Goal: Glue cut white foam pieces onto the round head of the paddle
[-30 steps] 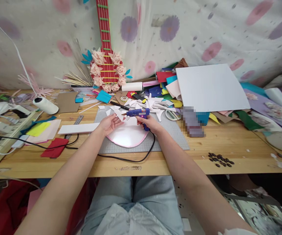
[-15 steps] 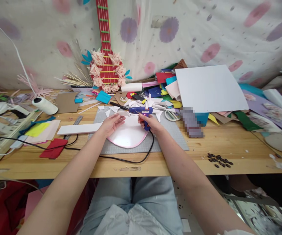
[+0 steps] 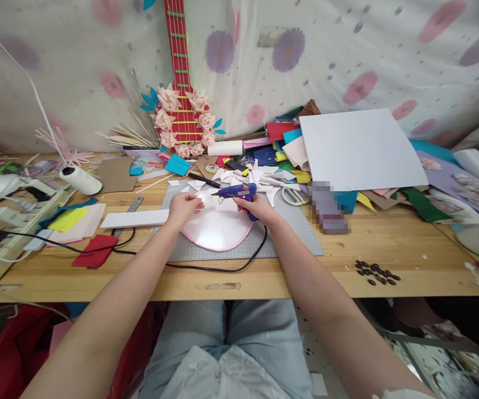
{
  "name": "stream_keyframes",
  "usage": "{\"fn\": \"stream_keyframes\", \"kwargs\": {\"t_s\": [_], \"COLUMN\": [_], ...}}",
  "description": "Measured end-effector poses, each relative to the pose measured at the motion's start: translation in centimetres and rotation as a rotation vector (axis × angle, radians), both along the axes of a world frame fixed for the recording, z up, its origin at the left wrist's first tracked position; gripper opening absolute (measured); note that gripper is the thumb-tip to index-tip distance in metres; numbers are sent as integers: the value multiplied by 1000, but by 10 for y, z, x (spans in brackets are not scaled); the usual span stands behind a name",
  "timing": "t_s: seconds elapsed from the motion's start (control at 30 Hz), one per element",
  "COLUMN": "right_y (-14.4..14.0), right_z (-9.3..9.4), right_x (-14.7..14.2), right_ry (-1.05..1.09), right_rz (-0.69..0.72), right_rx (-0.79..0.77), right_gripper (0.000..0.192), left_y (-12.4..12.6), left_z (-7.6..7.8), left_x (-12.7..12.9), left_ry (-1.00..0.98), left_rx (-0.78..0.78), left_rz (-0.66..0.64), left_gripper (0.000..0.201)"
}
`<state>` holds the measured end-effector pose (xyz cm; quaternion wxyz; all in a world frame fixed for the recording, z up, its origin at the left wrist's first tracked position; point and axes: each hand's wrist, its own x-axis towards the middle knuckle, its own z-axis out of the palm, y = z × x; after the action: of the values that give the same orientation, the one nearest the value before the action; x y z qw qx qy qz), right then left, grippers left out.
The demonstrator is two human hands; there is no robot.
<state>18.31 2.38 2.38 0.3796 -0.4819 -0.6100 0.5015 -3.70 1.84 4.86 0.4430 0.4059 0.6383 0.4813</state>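
My right hand (image 3: 256, 206) grips a blue hot glue gun (image 3: 234, 192), its nozzle pointing left toward my left hand. A black cord (image 3: 218, 267) runs from the gun across the table. My left hand (image 3: 183, 206) pinches a small white paper piece (image 3: 204, 199) at the top edge of a rounded pink-rimmed white shape (image 3: 218, 229). That shape lies on a grey cutting mat (image 3: 293, 235). More white paper cut-outs (image 3: 259, 176) lie scattered just behind the gun.
A big white sheet (image 3: 359, 148) leans on a heap of coloured paper (image 3: 283, 141) at the back right. Scissors (image 3: 291, 194), a metal ruler (image 3: 130, 208), a white strip (image 3: 133, 219), a thread spool (image 3: 79, 179), dark seeds (image 3: 376, 272) and a red paper guitar (image 3: 181, 94) surround the mat.
My left hand turned from palm-up to fingers closed on the small white piece. The glue gun's tip shifted slightly toward it.
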Motion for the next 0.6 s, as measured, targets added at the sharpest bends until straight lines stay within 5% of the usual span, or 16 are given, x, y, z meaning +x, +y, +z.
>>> {"fn": "stream_keyframes", "kwargs": {"t_s": [0.3, 0.6], "right_y": [-9, -4], "right_z": [16, 11], "right_x": [-5, 0], "right_ry": [-263, -248], "right_rz": [-25, -53], "right_rx": [-12, 37], "right_gripper": [36, 31], "left_y": [8, 11], "left_z": [3, 7], "left_x": [-5, -7], "left_ry": [283, 209], "left_rx": [-20, -18], "left_rz": [-79, -81], "left_gripper": [7, 8]}}
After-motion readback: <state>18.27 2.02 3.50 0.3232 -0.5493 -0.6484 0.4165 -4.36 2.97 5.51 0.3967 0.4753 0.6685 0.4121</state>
